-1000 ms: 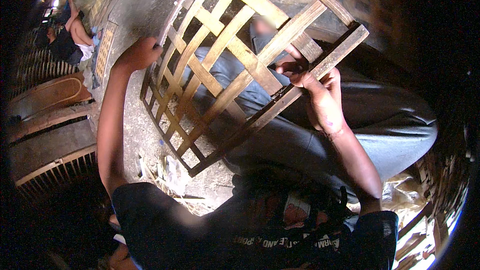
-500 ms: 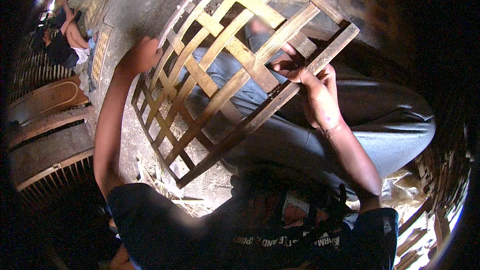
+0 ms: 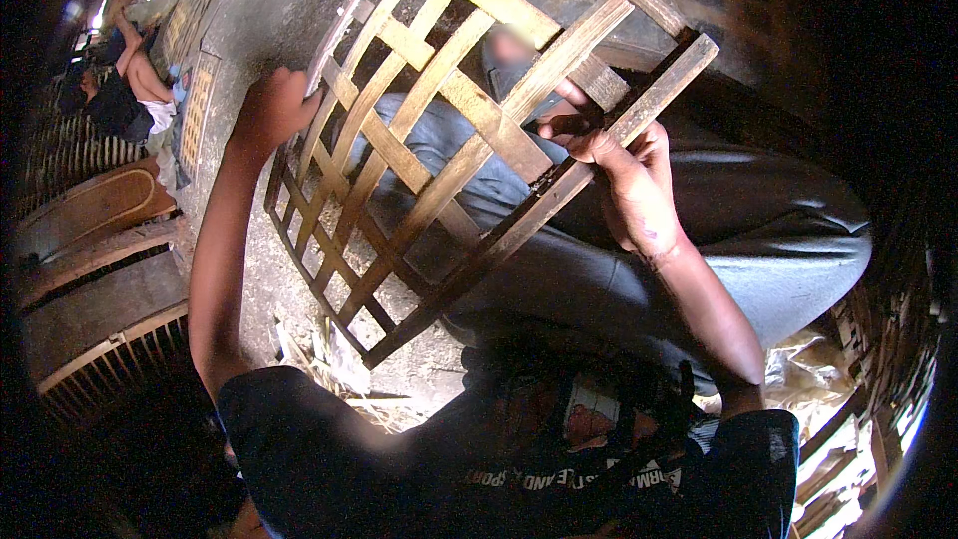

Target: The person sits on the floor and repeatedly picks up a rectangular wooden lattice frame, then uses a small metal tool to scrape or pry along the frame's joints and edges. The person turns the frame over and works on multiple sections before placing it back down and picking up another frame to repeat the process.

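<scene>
A woven lattice panel of flat bamboo strips [image 3: 436,183] with a wooden border is held up at a slant above my lap. My left hand [image 3: 282,108] is closed at the panel's left edge, its fingertips mostly hidden by the rim. On the opposite side my right hand [image 3: 633,180] grips the straight border bar. Its thumb lies along the near side, and some fingers reach through a gap in the weave. My trousered legs [image 3: 758,230] lie folded behind and below the panel.
Another person [image 3: 140,90] is at far left, beside a smaller woven panel [image 3: 197,112]. Slatted wooden furniture [image 3: 110,304] stands at left. Cut strips and scraps [image 3: 344,369] litter the concrete floor [image 3: 261,2] near me. Bundled strips [image 3: 878,409] are at lower right.
The panel has shifted and tilted slightly, its upper part moving a little to the left. Both hands keep their places on it.
</scene>
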{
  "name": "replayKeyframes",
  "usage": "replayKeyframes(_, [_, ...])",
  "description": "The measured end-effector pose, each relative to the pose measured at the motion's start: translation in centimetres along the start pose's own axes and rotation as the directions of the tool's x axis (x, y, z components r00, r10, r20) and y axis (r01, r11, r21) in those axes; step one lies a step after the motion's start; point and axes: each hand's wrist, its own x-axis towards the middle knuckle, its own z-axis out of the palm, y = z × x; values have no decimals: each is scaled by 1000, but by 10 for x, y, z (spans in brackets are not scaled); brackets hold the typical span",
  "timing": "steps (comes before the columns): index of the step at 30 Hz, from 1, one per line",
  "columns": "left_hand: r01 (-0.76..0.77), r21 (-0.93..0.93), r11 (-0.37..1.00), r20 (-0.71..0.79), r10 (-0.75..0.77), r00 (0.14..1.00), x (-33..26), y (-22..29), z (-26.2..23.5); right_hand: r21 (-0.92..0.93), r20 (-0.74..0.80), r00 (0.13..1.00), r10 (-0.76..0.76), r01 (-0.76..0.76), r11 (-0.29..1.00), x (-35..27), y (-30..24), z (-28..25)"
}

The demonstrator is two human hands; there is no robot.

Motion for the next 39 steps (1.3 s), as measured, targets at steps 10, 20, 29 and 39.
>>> replayKeyframes(10, [-98,38,994,-4,98,995,-4,-5,10,-14,-33,999,28,-29,999,1,-7,10])
replayKeyframes(20, [-226,29,974,-25,226,974,-6,-15,4,-60,-10,999,37,-37,997,0,-8,6])
replayKeyframes(29, [-100,180,979,-78,115,990,7,0,7,-57,8,1000,16,-16,998,-1,-2,1])
replayKeyframes(39, [-234,122,965,3,236,972,5,-14,5,-53,-13,1000,13,-14,999,-1,-6,7])
